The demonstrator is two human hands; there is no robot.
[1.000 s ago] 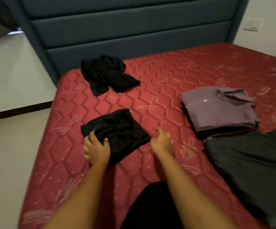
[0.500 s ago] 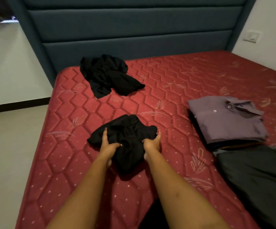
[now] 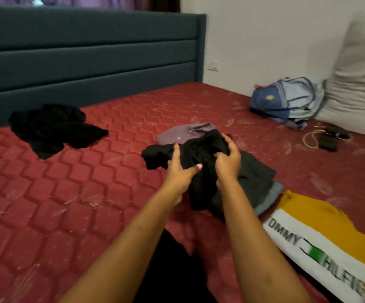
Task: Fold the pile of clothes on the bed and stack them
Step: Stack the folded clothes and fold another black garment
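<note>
**Folded black piece leaves the mattress and arrives over the stacks**

Half a second ago the black garment lay on the bed straight ahead of the person, squeezed between both hands. Now it is lifted and carried to the right, and it hangs over the purple shirt and the dark grey folded garment. The left hand holds its left flank, fingers laid up along the cloth and thumb pressed across the front. The right hand has a curled grip round the upper right fold.

This suggests folding of this piece is finished and stacking is in hand. It is a loose bundle, with a corner jutting left, so it may spread when set down. One black heap near the headboard remains unfolded.

For room, the mattress is bare to the left and in front of the stacks. On the right a yellow and white shirt lies just beside the grey garment, near the bed's near edge. A blue backpack and a pillow rest by the wall, well apart.
</note>
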